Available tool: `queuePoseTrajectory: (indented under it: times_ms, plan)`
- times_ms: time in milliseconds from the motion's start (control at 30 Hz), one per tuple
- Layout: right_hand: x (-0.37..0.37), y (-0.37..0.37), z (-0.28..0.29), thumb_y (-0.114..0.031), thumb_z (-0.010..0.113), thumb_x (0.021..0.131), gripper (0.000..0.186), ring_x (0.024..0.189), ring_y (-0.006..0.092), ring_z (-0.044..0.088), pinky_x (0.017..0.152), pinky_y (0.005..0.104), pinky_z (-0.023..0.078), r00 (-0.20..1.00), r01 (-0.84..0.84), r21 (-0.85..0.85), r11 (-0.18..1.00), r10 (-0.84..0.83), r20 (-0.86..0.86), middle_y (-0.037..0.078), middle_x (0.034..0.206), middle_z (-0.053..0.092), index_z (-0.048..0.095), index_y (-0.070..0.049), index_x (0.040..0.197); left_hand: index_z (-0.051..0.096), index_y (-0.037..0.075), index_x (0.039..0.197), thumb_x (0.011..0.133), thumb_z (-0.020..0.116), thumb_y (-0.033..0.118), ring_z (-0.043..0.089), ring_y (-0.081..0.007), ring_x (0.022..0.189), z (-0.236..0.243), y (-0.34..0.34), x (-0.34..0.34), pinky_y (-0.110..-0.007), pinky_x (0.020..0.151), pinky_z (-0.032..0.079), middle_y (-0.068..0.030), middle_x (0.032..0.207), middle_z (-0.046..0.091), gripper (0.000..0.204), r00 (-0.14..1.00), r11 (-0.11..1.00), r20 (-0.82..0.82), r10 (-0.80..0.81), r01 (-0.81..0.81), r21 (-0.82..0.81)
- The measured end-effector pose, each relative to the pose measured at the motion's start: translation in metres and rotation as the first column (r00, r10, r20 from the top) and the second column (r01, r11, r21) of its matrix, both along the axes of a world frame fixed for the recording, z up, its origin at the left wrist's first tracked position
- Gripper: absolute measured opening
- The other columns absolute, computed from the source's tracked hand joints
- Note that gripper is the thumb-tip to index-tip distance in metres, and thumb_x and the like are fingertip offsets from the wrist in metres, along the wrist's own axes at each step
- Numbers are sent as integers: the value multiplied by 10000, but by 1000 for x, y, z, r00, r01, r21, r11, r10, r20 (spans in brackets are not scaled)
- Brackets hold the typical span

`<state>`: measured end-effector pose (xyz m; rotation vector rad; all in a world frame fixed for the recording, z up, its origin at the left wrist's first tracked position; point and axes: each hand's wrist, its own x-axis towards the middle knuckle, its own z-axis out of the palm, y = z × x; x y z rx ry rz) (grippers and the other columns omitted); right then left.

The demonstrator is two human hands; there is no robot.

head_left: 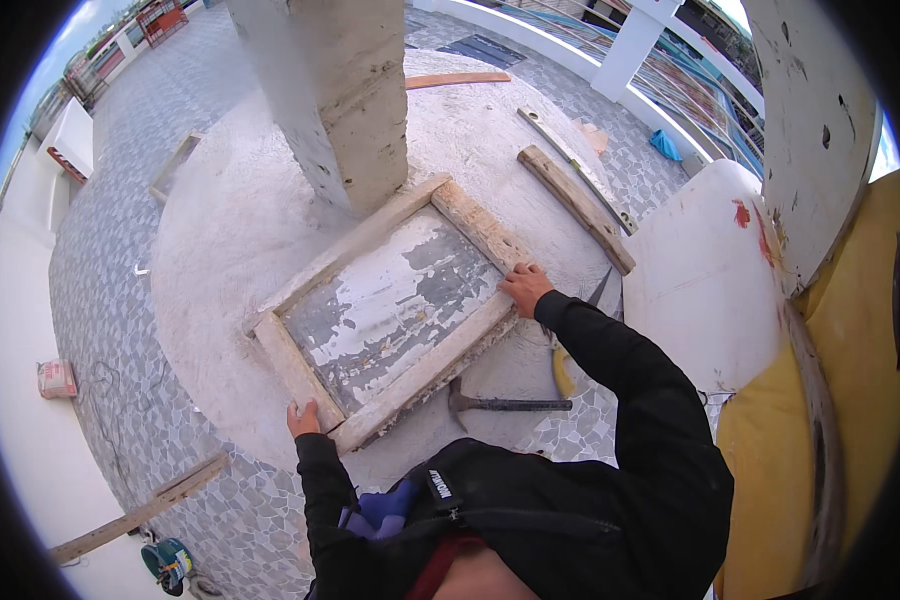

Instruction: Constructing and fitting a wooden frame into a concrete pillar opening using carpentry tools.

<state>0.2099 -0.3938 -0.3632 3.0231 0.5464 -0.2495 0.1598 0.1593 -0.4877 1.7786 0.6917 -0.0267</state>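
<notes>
A rectangular wooden frame (295, 362) lies tilted across a round, whitish slab, against the foot of a concrete post. Inside it is a grey panel (390, 310) with patchy white peeling off. My left hand (305, 418) holds the frame's near left corner, fingers curled over the edge. At the near right corner, my right hand (526, 288) grips the wood from above. A claw hammer (510, 404) rests on the slab just below the frame, close to my body. Beyond my right hand, a dark pointed blade (600, 288) shows partly behind my sleeve.
The concrete post (345, 110) rises at the slab's far side. To the right lie a wooden plank (575, 208), a spirit level (577, 170) and a large white board (710, 280). A timber (140, 510) and a bag (57, 379) sit at left.
</notes>
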Motion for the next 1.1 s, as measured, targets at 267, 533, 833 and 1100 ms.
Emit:
queuePoseTrajectory:
  times_ms: [267,533,833,1100]
  plan:
    - [-9,-50,-26,-100,640,755,219,1025,332,555,837,453,450,784,397,384,833,-526,329,127,1027,591,626,-71,971,493,-45,1270,787,708,64,571,-270,1037,19,-147,-5,-391,873,482,-179,1144,581,540,974,927,-151,167,-207,-313]
    - [-182,85,-69,-305,783,733,374,1038,335,552,829,453,463,922,378,429,820,-293,-251,129,1037,557,626,-103,1006,485,24,1272,837,676,50,625,-294,921,24,-159,-18,-474,746,547,-130,1097,600,476,966,760,-251,64,-210,-615]
    - [-208,117,-72,-124,703,728,300,1015,299,548,812,418,461,922,381,215,899,-353,-155,120,1009,544,602,-95,1009,474,89,1269,869,665,96,613,-315,972,18,-162,-24,-546,785,520,-138,1115,583,443,955,714,-293,-41,-177,-677]
    - [-302,148,-12,-163,665,738,378,952,379,594,769,477,503,687,708,239,665,-570,-450,171,1030,498,533,-67,1079,391,74,1258,804,719,18,602,-319,1011,-1,-172,-34,-535,763,546,-171,1150,553,563,970,683,-244,1,-179,-709]
